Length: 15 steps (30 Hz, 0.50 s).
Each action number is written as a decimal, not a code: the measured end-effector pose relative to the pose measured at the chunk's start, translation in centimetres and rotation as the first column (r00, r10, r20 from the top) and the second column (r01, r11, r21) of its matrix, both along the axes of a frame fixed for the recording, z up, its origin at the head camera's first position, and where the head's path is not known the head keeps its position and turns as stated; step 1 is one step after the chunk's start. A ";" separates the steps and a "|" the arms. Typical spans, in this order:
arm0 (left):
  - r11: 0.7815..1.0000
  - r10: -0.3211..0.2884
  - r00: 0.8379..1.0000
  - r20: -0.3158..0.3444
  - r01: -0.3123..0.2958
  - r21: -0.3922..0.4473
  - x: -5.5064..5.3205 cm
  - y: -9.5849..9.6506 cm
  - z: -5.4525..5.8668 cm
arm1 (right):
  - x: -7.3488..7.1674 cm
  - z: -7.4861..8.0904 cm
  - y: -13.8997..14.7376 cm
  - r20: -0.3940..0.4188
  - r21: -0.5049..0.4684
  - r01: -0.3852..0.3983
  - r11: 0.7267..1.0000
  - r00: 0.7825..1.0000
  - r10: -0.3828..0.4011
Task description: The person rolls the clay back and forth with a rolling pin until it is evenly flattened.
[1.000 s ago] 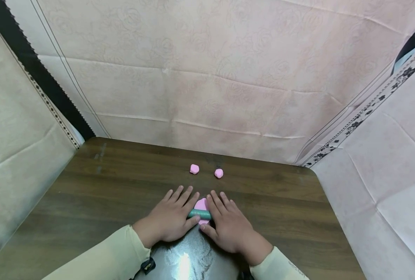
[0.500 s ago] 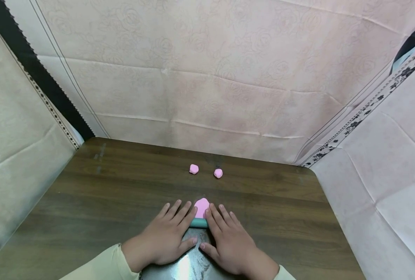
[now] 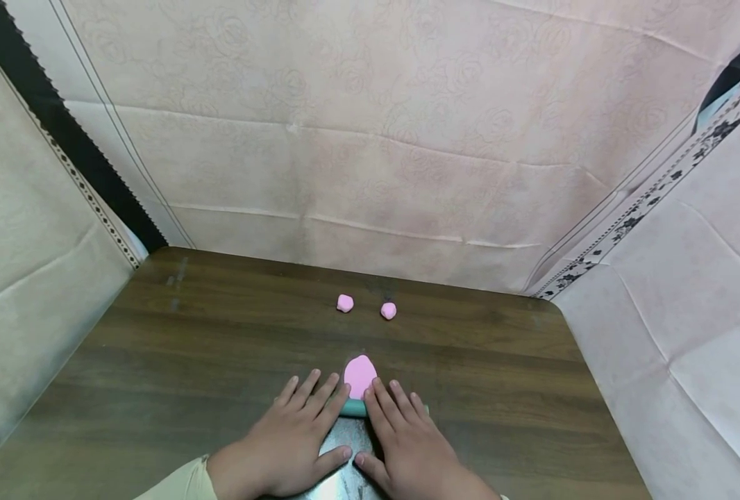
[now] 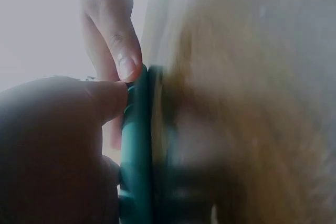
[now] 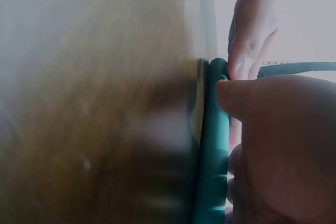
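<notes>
resting left hand (image 3: 295, 437) and right hand (image 3: 410, 441) side by side on a green rolling rod (image 3: 353, 408), with fingers mostly straight, laid over it, not wrapped round; thumbs angled inward, tips near each other but apart. probably flat like that to let it turn, and spread toward both ends for even pressure. just beyond it: flattened pink clay (image 3: 359, 376) on wood-grain surface (image 3: 220, 354), between both index fingers, likely centred there to get pressure from both sides. farther back: pink lump (image 3: 345, 303) and second lump (image 3: 389, 310), near each other, not touching, likely parked clear of the rod. cannot tell how firmly pressed.
</notes>
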State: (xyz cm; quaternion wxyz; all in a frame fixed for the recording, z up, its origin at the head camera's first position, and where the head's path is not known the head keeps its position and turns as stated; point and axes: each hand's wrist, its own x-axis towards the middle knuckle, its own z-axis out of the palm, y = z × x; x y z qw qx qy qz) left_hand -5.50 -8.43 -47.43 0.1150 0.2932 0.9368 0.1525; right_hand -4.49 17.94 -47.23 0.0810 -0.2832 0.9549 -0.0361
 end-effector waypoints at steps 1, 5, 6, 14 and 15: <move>1.000 -0.002 1.000 0.004 0.002 0.002 0.2 0.0 0.0 | 0.2 0.0 0.0 -0.004 0.001 -0.002 1.000 1.000 0.002; 1.000 -0.013 1.000 0.011 0.012 0.026 0.8 -0.1 0.2 | 0.8 -0.1 0.1 -0.030 0.010 -0.008 1.000 0.999 0.009; 0.999 -0.014 1.000 0.015 0.014 0.035 0.9 -0.2 0.3 | 1.0 -0.2 0.1 -0.037 0.011 -0.010 1.000 0.999 0.010; 0.997 -0.020 0.999 0.038 0.017 0.073 1.2 -0.3 0.4 | 1.5 -0.9 0.2 -0.062 0.022 -0.010 1.000 0.998 0.011; 0.997 -0.020 0.999 0.030 0.018 0.072 1.1 -0.3 0.3 | 1.4 -0.9 0.1 -0.066 0.021 -0.008 1.000 0.998 0.010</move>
